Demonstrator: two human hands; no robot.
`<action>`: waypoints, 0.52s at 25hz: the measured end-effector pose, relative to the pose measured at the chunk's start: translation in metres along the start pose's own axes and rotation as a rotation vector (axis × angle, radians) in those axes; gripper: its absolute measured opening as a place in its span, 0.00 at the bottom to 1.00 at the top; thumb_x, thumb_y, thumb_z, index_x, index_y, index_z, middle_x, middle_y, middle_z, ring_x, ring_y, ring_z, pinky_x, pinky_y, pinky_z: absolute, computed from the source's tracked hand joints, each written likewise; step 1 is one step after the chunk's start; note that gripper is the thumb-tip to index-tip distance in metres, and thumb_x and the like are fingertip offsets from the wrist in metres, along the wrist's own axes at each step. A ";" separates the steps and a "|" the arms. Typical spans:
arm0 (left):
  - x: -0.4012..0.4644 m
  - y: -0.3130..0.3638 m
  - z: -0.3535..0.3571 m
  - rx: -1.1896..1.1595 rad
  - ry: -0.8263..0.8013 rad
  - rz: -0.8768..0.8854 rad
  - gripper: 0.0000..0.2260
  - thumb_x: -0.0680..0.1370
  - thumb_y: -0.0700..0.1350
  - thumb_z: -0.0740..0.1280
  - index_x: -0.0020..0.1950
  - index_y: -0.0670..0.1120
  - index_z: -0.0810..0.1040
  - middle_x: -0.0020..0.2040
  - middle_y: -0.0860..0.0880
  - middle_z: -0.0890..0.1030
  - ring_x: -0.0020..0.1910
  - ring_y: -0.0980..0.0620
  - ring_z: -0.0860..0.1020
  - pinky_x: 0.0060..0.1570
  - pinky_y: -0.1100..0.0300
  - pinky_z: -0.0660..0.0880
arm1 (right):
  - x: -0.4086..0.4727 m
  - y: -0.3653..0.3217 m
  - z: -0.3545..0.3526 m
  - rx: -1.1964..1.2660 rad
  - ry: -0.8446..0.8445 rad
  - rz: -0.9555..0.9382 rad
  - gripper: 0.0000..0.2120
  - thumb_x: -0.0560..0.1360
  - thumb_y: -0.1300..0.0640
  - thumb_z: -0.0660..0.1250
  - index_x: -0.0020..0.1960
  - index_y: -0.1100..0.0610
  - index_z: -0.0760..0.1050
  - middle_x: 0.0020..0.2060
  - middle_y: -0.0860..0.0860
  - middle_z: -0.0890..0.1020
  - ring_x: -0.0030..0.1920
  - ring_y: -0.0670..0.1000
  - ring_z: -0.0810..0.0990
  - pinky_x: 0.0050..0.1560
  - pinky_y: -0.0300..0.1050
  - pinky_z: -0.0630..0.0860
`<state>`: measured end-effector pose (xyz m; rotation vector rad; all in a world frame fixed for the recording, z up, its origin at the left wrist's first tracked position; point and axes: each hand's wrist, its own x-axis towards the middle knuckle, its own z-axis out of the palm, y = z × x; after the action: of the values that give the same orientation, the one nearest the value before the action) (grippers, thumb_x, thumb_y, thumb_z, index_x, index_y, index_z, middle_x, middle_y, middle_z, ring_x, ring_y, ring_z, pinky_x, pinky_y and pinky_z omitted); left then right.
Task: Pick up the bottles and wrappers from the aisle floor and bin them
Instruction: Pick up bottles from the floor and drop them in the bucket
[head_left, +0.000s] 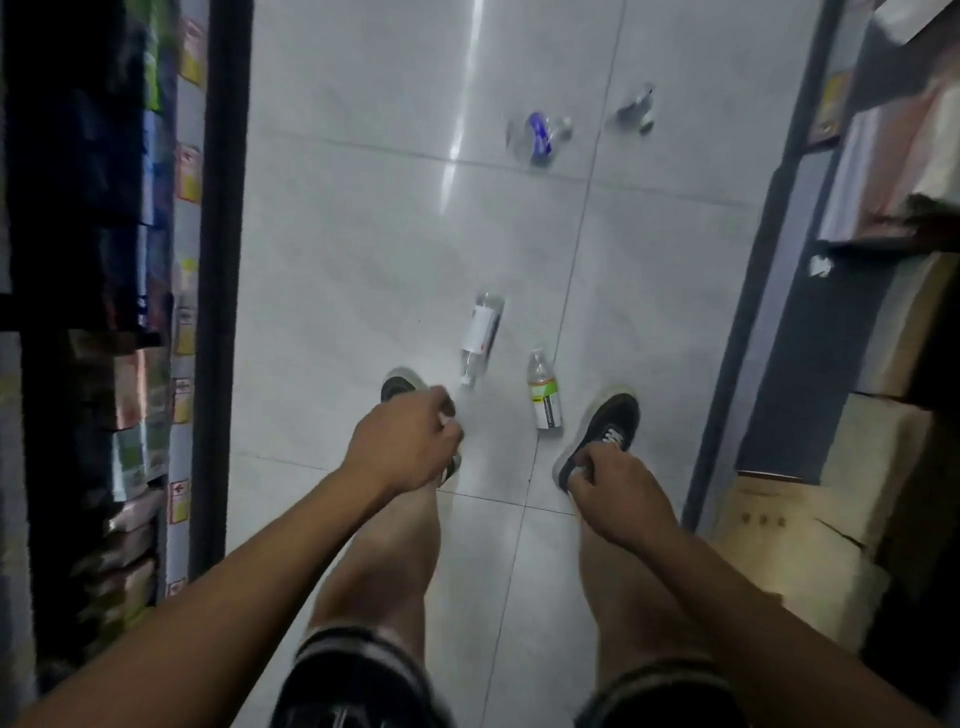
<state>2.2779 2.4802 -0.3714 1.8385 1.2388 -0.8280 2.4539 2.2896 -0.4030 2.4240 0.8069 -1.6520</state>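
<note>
Bottles lie on the pale tiled aisle floor. A clear bottle with a white label (480, 338) lies just ahead of my feet. A smaller one with a green and yellow label (543, 397) lies beside my right shoe. Farther off are a blue-labelled bottle (540, 136) and a crumpled clear bottle or wrapper (632, 111), both blurred. My left hand (405, 441) hangs over my left shoe, fingers curled, a short way below the white-label bottle. My right hand (618, 499) is curled above my right shoe. Neither hand visibly holds anything.
Stocked shelves with a dark upright (218, 291) line the left side. A grey shelf unit (769, 291) and cardboard boxes (789, 545) stand on the right. The aisle runs straight ahead between them. No bin is in view.
</note>
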 end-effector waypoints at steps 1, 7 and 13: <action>0.040 -0.006 0.026 -0.031 -0.020 -0.019 0.12 0.78 0.53 0.62 0.58 0.52 0.78 0.54 0.51 0.84 0.51 0.48 0.80 0.45 0.55 0.74 | 0.037 0.003 0.025 0.018 -0.020 0.027 0.15 0.77 0.50 0.64 0.62 0.53 0.77 0.56 0.54 0.82 0.55 0.57 0.80 0.52 0.51 0.78; 0.254 -0.039 0.177 -0.132 0.057 -0.180 0.23 0.78 0.53 0.68 0.69 0.45 0.71 0.65 0.42 0.74 0.61 0.41 0.76 0.59 0.47 0.75 | 0.247 0.042 0.156 0.074 0.085 0.175 0.25 0.74 0.49 0.69 0.66 0.59 0.70 0.61 0.58 0.75 0.61 0.61 0.74 0.58 0.54 0.75; 0.377 -0.064 0.228 -0.069 0.363 -0.217 0.43 0.72 0.60 0.75 0.77 0.44 0.57 0.70 0.41 0.65 0.67 0.40 0.70 0.58 0.46 0.75 | 0.351 0.062 0.216 0.106 0.306 0.211 0.44 0.70 0.44 0.76 0.75 0.59 0.58 0.67 0.59 0.68 0.67 0.61 0.68 0.61 0.57 0.73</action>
<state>2.3158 2.4709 -0.8152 1.8743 1.6961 -0.5685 2.3973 2.2868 -0.8161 2.7674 0.4820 -1.2999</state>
